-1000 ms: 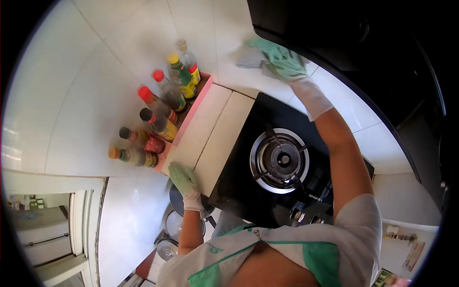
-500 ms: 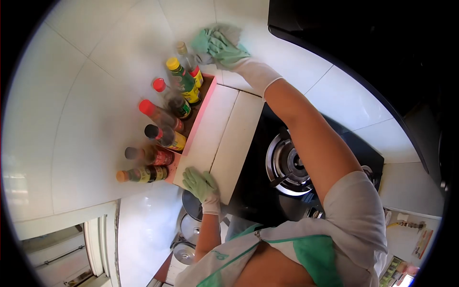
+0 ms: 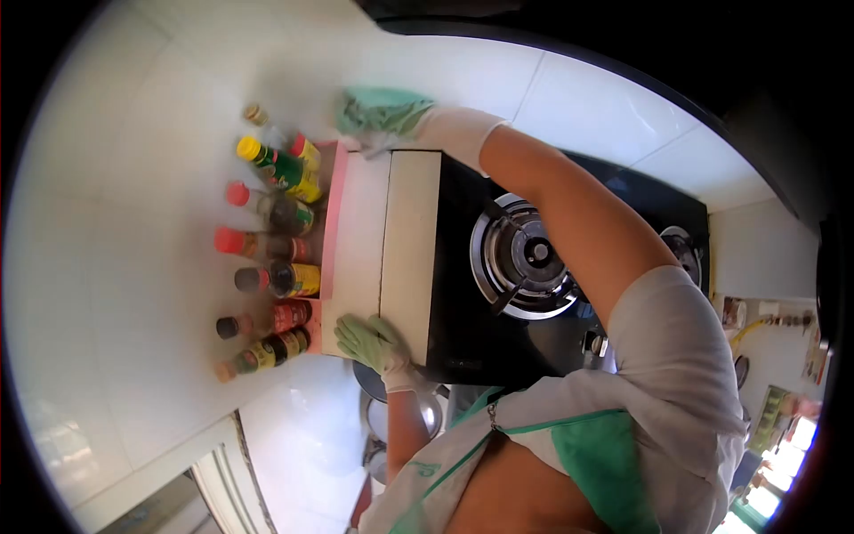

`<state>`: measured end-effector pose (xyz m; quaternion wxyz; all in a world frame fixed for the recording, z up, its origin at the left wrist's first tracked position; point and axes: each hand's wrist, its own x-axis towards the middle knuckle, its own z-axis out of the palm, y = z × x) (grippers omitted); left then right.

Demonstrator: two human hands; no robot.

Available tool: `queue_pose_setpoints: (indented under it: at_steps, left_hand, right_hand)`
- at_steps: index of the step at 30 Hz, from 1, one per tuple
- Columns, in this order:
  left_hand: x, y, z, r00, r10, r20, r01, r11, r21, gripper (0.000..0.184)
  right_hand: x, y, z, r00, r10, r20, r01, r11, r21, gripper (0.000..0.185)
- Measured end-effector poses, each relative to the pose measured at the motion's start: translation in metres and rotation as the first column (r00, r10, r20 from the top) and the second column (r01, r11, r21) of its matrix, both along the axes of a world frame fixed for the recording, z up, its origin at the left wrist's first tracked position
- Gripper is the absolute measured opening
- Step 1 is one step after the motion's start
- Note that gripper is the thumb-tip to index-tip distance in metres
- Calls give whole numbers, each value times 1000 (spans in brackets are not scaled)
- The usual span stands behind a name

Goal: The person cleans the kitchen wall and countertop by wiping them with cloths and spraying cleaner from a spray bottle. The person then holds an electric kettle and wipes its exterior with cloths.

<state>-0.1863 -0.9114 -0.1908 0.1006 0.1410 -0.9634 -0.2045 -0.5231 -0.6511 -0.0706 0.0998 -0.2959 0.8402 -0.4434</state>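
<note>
My right hand (image 3: pixel 384 109), in a green and white glove, is at the wall behind the white ledge (image 3: pixel 354 240). It holds a greyish cloth (image 3: pixel 375 142) against the tiles, low down near the ledge's far end; motion blurs the fingers. My left hand (image 3: pixel 366 343), gloved the same way, lies flat on the ledge's near end, fingers stretched out and holding nothing. Beside the ledge, a pink tray (image 3: pixel 331 222) holds several sauce bottles, among them a green bottle with a yellow cap (image 3: pixel 283 169).
A black gas stove (image 3: pixel 458 294) with a round metal burner (image 3: pixel 525 254) lies right of the ledge, under my right arm. A dark range hood (image 3: pixel 569 27) hangs above. Pan lids (image 3: pixel 427 415) sit below my left hand, and a window frame (image 3: pixel 213 472) is at lower left.
My right hand has moved down the wall with the cloth, closer to the ledge. My left hand stays on the ledge. The whole view has turned and shifted.
</note>
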Motion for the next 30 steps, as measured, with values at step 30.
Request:
queue_pose_setpoints:
  at_steps: [30]
  left_hand:
    - [5,-7,-17,997,-51,-58,48,998,-42,65]
  right_hand:
    - [164,281,-21,826,-519,-219,466,848,-252,55]
